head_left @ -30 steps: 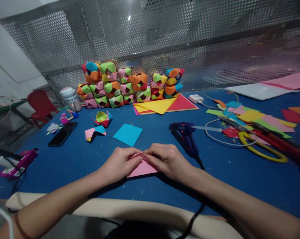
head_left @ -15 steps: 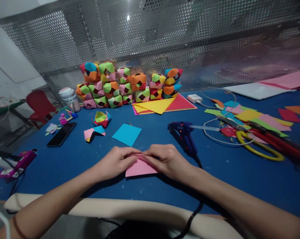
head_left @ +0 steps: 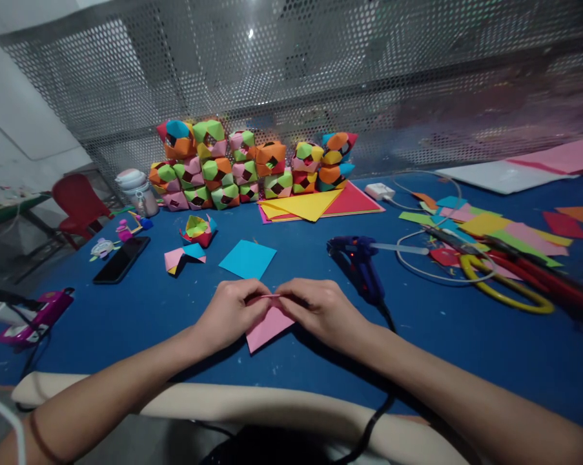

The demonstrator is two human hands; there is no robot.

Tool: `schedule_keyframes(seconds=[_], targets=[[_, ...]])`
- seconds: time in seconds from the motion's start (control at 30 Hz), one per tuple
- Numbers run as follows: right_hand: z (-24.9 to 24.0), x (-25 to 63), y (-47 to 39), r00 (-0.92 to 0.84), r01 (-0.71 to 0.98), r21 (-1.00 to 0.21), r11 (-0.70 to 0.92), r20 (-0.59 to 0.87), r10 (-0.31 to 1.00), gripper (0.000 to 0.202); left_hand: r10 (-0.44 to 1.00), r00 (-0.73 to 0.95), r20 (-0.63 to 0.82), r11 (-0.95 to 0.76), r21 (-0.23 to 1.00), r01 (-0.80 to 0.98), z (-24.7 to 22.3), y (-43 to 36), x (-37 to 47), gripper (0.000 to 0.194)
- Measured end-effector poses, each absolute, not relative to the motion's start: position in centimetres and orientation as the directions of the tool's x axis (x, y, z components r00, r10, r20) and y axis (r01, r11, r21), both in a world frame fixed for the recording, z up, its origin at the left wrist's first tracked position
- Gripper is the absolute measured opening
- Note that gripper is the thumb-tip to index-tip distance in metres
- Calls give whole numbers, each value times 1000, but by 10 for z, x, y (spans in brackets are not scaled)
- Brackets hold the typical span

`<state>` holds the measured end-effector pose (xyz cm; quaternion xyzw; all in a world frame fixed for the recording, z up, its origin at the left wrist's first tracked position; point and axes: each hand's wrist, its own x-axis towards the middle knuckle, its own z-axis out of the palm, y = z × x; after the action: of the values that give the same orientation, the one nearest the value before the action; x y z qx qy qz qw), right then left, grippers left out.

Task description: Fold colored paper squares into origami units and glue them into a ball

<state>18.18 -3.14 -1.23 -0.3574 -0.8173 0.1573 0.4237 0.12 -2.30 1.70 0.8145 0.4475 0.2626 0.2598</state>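
Observation:
Between my two hands is a piece of pink paper, its top edge pinched and one corner pointing down toward me. My left hand grips its upper left part between thumb and fingers. On the upper right part, my right hand is closed in the same way. Just beyond my hands lies a flat blue paper square. Folded pieces in pink and blue rest to its left, with a partly built multicoloured paper shape behind them.
Stacked paper cubes line the back beside yellow sheets. A glue gun with a cable stands right of my hands. Farther right are yellow-handled scissors and paper pieces. A phone and a purple power strip lie left.
The pink paper has turned or tilted between my hands, so a corner now points down where a long lower edge was. Both hands have drawn slightly up and stay on it.

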Motion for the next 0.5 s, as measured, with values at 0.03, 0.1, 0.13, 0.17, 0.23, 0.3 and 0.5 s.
schedule_keyframes(seconds=[0.03,0.1,0.13,0.17,0.23,0.3,0.5], targets=[[-12,181,-32,-345,457,-584,671,579,739,11,872,444,207,-458,665,590,17,-23,1,15],[-11,179,-32,-246,478,-650,591,547,801,19,896,376,235,-425,699,575,16,-22,1,13],[-10,178,-32,-209,485,-681,549,520,828,23,910,335,244,-401,722,564,15,-21,1,12],[-10,177,-32,-189,490,-702,517,494,849,21,924,297,243,-373,746,551,15,-20,1,11],[-10,176,-31,-179,499,-711,496,475,861,3,947,247,204,-307,799,518,14,-19,2,9],[-12,175,-30,-171,514,-679,525,519,838,11,964,230,133,-230,851,472,13,-19,4,6],[-18,174,-27,-178,476,-626,618,619,765,6,965,260,20,-106,941,321,11,-18,8,13]])
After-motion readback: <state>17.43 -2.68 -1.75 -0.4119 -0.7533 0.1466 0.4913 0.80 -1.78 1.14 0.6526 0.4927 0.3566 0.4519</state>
